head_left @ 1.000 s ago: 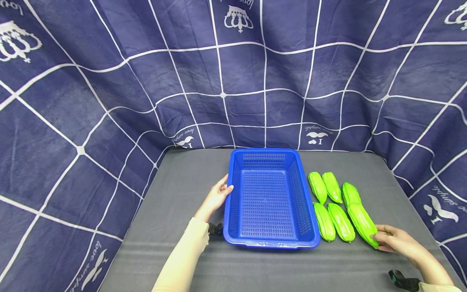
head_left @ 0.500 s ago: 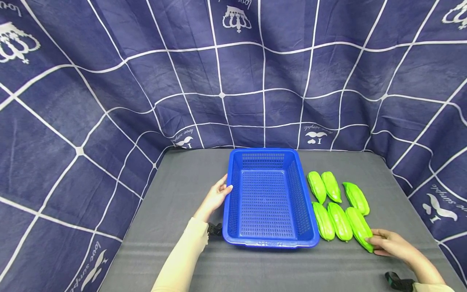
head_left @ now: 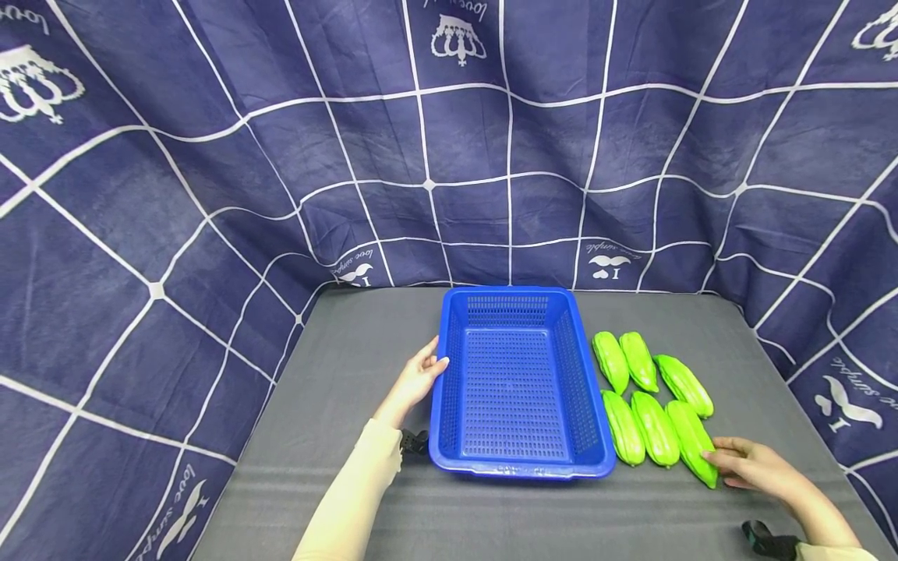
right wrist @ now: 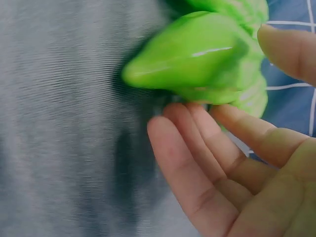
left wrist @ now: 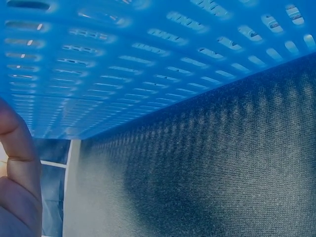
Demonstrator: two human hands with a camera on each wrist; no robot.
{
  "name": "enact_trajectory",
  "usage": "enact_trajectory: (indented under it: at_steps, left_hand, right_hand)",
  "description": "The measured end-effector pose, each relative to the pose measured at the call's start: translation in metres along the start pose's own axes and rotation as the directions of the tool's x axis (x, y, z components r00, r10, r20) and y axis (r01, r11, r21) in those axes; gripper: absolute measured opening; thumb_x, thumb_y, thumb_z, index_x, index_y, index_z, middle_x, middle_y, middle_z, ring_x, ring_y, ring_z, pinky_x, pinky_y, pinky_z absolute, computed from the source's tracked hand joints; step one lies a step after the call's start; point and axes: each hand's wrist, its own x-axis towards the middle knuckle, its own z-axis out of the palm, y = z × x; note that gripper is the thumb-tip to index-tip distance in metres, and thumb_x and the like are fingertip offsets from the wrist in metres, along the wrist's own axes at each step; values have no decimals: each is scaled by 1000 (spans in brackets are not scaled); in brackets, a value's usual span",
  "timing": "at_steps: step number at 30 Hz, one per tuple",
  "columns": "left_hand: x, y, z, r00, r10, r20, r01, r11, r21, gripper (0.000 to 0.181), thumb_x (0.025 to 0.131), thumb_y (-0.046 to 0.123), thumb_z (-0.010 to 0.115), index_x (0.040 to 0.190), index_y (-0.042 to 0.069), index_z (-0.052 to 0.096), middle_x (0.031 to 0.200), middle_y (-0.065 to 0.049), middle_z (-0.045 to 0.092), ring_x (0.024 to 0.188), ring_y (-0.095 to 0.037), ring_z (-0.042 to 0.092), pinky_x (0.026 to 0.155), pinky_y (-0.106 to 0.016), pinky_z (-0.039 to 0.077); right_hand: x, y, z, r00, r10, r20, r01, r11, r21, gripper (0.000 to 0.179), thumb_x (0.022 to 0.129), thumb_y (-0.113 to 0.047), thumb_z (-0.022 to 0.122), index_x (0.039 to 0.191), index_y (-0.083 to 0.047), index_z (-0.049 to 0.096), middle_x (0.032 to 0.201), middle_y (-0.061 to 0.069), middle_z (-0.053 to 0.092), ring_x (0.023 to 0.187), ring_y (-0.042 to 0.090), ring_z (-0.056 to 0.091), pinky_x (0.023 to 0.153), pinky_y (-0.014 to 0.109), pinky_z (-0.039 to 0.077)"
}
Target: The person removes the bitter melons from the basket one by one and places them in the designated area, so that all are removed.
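A blue perforated plastic basket (head_left: 522,469) stands on the grey surface. My left hand (head_left: 414,382) holds its left rim, thumb on top; in the left wrist view the slotted basket wall (left wrist: 138,69) fills the upper part, beside part of a finger. My right hand (head_left: 754,466) is at the near end of a bright green, ridged, gourd-like vegetable (head_left: 691,438), the rightmost of the near row. In the right wrist view its fingers (right wrist: 180,163) lie fairly straight below the pointed vegetable (right wrist: 192,54), with the thumb apart from them near its far side.
Two more green vegetables lie in the near row, one of them this vegetable (head_left: 655,428). Behind are three others, including a slanted vegetable (head_left: 684,384) on the right. A blue, white-lined cloth (head_left: 505,156) hangs behind and at both sides of the grey surface (head_left: 337,335).
The rightmost near vegetable has moved slightly left with my right hand, closer to its row. It no longer overlaps the one behind it. My left hand and the basket stay put.
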Motion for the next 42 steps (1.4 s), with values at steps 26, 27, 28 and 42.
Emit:
enact_trajectory:
  at_steps: [26,27,28,42]
  left_hand:
    - [6,-1,-1,1000,2,-30,-1,999,36,59,98,7,56,151,-1,32,103,-31,68,81,-22,69,73,-25,52]
    - [7,-1,-1,1000,4,-30,-3,999,42,59,98,7,56,151,-2,32,103,-31,68,81,-23,69,74,-26,52]
    - [7,-1,-1,1000,9,-28,-8,999,54,58,99,7,56,151,-3,32,103,-31,68,81,-23,69,74,-26,52]
    - [8,7,-6,998,-20,-52,28,986,166,59,100,16,55,150,-5,32,103,-21,66,77,-18,64,73,-34,55]
  right_hand:
    - [25,-168,13,841,-465,-275,523,829,197,50,99,-14,59,136,15,45,109,-13,65,93,-14,60,80,16,54]
    - [29,-173,14,837,-472,-277,532,821,210,49,98,-14,59,136,15,45,111,-8,66,93,-13,60,80,16,54]
    - [31,-178,16,836,-472,-279,534,816,220,49,98,-14,59,136,15,45,114,-2,66,94,-13,60,81,17,54]
    - [71,-210,44,858,-393,-331,469,862,192,52,97,-17,61,138,11,46,133,33,55,92,-10,60,79,11,51]
